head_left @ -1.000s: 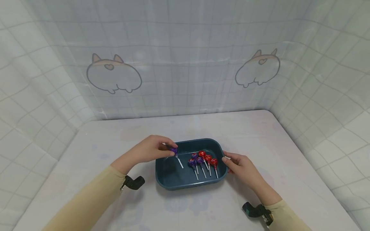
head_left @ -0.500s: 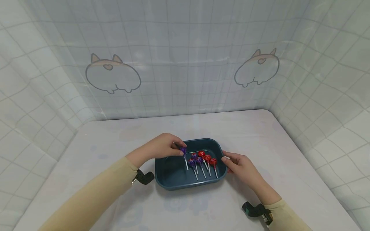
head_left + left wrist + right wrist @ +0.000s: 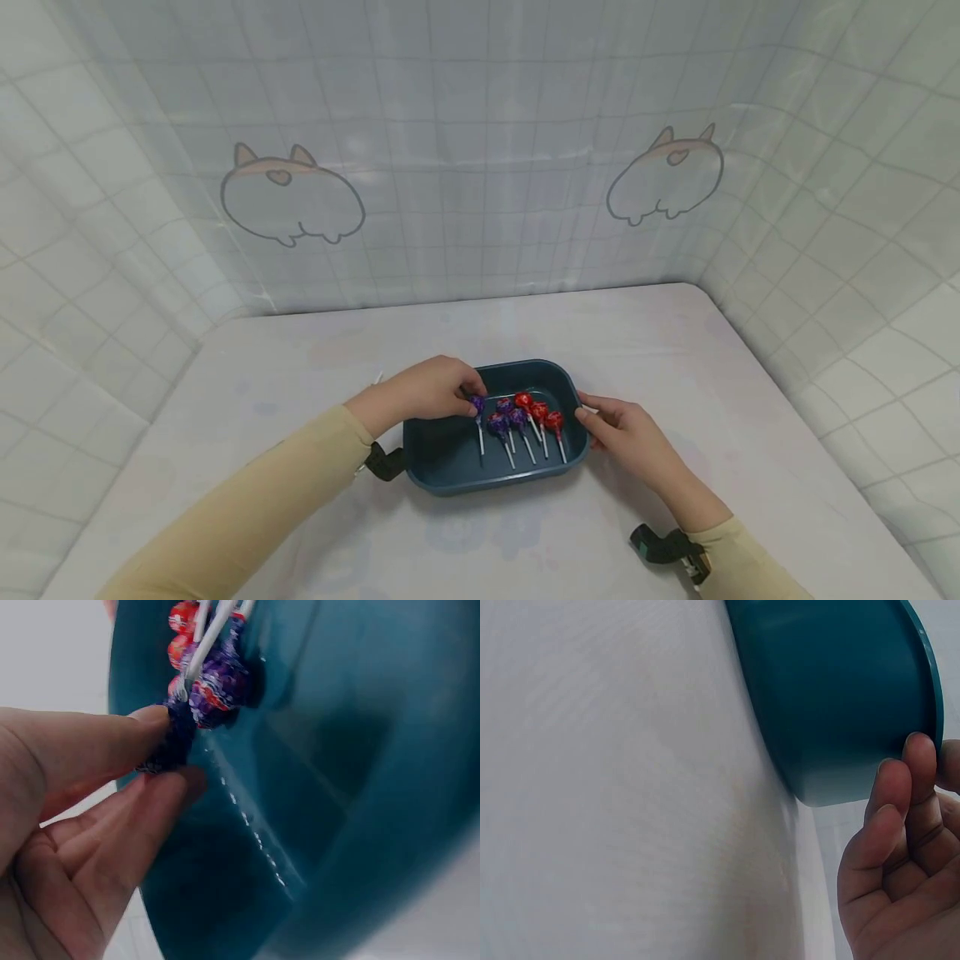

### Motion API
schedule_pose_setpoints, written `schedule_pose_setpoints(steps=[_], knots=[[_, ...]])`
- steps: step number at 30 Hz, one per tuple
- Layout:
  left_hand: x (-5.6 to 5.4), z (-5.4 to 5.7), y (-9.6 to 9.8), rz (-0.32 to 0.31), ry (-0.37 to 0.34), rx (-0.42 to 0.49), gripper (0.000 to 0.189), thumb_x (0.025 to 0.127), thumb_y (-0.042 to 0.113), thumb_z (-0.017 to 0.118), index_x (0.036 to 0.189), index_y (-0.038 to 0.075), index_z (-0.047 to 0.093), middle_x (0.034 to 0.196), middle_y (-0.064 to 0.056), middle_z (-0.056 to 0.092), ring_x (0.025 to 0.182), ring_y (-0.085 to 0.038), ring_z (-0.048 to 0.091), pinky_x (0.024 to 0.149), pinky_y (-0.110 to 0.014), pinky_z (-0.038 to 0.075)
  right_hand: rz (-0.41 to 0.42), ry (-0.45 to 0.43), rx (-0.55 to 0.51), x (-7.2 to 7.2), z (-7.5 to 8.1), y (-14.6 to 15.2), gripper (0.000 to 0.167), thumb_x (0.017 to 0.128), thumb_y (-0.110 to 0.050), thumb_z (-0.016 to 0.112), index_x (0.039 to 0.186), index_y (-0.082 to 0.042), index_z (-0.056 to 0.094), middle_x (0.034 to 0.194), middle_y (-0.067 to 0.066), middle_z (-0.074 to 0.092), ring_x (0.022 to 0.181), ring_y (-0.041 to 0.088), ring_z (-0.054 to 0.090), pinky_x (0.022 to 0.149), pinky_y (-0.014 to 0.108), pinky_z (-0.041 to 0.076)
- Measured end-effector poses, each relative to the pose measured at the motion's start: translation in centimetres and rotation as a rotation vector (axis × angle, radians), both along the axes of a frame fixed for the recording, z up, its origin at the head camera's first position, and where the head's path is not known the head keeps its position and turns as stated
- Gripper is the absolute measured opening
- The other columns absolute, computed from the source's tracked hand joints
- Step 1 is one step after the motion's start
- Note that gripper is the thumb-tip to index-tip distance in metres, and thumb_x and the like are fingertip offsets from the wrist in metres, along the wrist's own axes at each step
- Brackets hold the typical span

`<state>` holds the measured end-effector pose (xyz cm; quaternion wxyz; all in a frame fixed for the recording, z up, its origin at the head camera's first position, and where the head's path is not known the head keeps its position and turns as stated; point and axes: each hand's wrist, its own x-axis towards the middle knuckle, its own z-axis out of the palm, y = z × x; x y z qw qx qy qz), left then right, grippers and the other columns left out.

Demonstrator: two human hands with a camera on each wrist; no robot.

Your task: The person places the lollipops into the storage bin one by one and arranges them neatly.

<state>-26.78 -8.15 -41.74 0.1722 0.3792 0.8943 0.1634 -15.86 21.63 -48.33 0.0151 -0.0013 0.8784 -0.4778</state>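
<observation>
My left hand point(image 3: 431, 389) pinches a purple-wrapped lollipop point(image 3: 477, 407) by its head between thumb and fingers, inside the left half of a dark teal tray point(image 3: 450, 487). Its white stick points toward the front of the tray. In the left wrist view the pinched purple head point(image 3: 174, 735) sits right beside another purple lollipop point(image 3: 220, 691). Right of it lie several more purple lollipops and 3 red lollipops point(image 3: 554, 421), sticks toward me. At the tray's right end my right hand point(image 3: 626, 429) grips the rim, thumb on top and fingers against the outer wall.
The tray stands on a table with a pale patterned cover point(image 3: 480, 550). Tile-patterned sheets point(image 3: 480, 208) rise behind and at both sides. A thin white stick point(image 3: 378, 378) shows just behind my left wrist. Each wrist wears a black camera mount point(image 3: 667, 548).
My left hand has carried the purple lollipop rightward across the tray and then lower, beside the other purple ones. The right hand and tray have stayed in place.
</observation>
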Motion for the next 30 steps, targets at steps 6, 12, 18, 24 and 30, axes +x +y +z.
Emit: schedule_pose_setpoints(steps=[6,12,18,24,30], knots=[[-0.3,-0.3,1.0,-0.015,0.033,-0.064,0.021,0.089,0.023,0.076,0.108,0.016,0.073,0.103,0.006,0.069,0.099,-0.011,0.063,0.09,-0.034,0.051,-0.002,-0.003,-0.006,0.1,-0.1,0.2,0.043,0.097,-0.034,0.065,0.135,-0.013,0.062,0.07,0.002,0.063,0.067,0.022,0.059,0.059,0.031,0.051],[-0.3,-0.4,1.7,0.011,0.036,-0.117,0.02,0.087,0.024,0.078,0.106,0.016,0.075,0.101,0.006,0.07,0.097,-0.012,0.064,0.09,-0.034,0.051,0.004,-0.015,-0.02,0.2,-0.1,0.1,0.045,0.097,-0.035,0.066,0.135,-0.012,0.062,0.07,0.002,0.063,0.066,0.021,0.059,0.058,0.031,0.051],[-0.4,-1.1,2.6,0.028,0.063,-0.164,0.019,0.084,0.021,0.081,0.102,0.017,0.076,0.097,0.005,0.07,0.093,-0.012,0.064,0.089,-0.035,0.052,0.0,-0.021,-0.013,0.3,-0.1,0.1,0.045,0.097,-0.035,0.065,0.136,-0.012,0.062,0.07,0.002,0.063,0.066,0.019,0.059,0.058,0.03,0.051],[-0.4,-1.8,2.9,0.013,0.112,-0.203,0.021,0.082,0.02,0.083,0.101,0.016,0.076,0.093,0.005,0.07,0.088,-0.011,0.063,0.086,-0.033,0.052,0.011,-0.011,-0.006,0.2,-0.1,0.0,0.045,0.098,-0.035,0.064,0.136,-0.012,0.061,0.069,0.001,0.063,0.066,0.02,0.059,0.058,0.031,0.051],[-0.4,-1.5,3.0,0.005,0.114,-0.2,0.02,0.082,0.02,0.083,0.1,0.015,0.075,0.094,0.004,0.07,0.087,-0.011,0.063,0.086,-0.034,0.052,0.01,0.004,-0.005,0.1,0.0,0.1,0.044,0.098,-0.035,0.064,0.136,-0.013,0.061,0.068,0.002,0.062,0.065,0.022,0.058,0.057,0.031,0.049]])
